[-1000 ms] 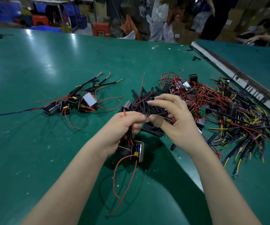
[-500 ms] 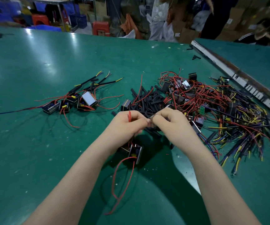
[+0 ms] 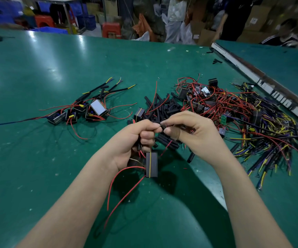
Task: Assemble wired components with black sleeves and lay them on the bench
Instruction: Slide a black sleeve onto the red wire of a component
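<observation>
- the left hand (image 3: 135, 140) was curled into a fist around the leads of a small black block-shaped component with a yellow stripe (image 3: 151, 164), which hung just below the fist, above the green bench (image 3: 37, 176).
- two thin red wires (image 3: 119, 194) were seen trailing from that component down toward the near edge of the bench.
- the right hand (image 3: 194, 135) was held just beside the left, thumb and forefinger narrowed to a pinch on a fine wire end between the two hands; the other fingers were loosely bent.
- a heap of short black sleeve tubes (image 3: 162, 108) lay behind the hands, mid-bench.
- a tangle of red, yellow and purple wired parts (image 3: 243, 113) was spread toward the right edge.
- a group of finished sleeved components (image 3: 87, 108) was laid well apart, toward the left.
</observation>
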The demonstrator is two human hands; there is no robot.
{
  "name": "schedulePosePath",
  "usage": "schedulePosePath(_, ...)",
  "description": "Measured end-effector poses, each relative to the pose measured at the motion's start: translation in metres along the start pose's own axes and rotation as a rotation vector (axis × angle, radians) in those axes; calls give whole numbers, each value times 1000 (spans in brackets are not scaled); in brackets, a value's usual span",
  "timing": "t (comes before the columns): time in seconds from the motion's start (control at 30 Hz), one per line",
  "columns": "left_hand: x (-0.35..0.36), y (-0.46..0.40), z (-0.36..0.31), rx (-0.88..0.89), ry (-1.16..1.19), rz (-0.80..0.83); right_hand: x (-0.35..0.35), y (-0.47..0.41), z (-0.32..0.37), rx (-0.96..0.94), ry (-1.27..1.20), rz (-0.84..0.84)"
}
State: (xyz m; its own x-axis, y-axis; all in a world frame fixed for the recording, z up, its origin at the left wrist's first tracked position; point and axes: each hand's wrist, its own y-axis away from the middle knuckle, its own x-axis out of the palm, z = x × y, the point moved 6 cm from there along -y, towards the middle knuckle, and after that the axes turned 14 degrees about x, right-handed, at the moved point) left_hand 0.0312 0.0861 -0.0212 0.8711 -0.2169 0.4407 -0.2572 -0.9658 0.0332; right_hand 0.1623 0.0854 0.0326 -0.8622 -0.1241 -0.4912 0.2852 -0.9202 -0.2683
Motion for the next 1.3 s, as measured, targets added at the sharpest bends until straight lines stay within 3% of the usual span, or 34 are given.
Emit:
schedulePosePath(0.17,8,3,6,-99,67,82,0,2,5,-36,57,-63)
schedulePosePath(0.33,8,1,0,147,-337,59,12,-3,-18,402,-136,-85)
schedulePosePath(0.43,8,1,-1,170,-373,41,16,-2,-27,543,-198,-23)
schedulePosePath(0.53,2,-2,0,98,-180,-10,9,-3,-21,458,-239,-3)
schedulePosePath(0.63,1,-3,-2,32,40,-32,-10,-3,-7,247,-279,-101)
schedulePosePath(0.77,7,0,1,-61,238,2,-14,1,6,-7,-6,-151)
schedulePosePath(1.03,22,8,0,-234,616,103,4,-1,6,-89,141,-226)
schedulePosePath(1.2,11,1,-2,-127,358,5,11,0,6,-13,220,-197)
schedulePosePath(1.3,-2,-1,-6,28,-21,-34,14,-3,-1,210,114,-87)
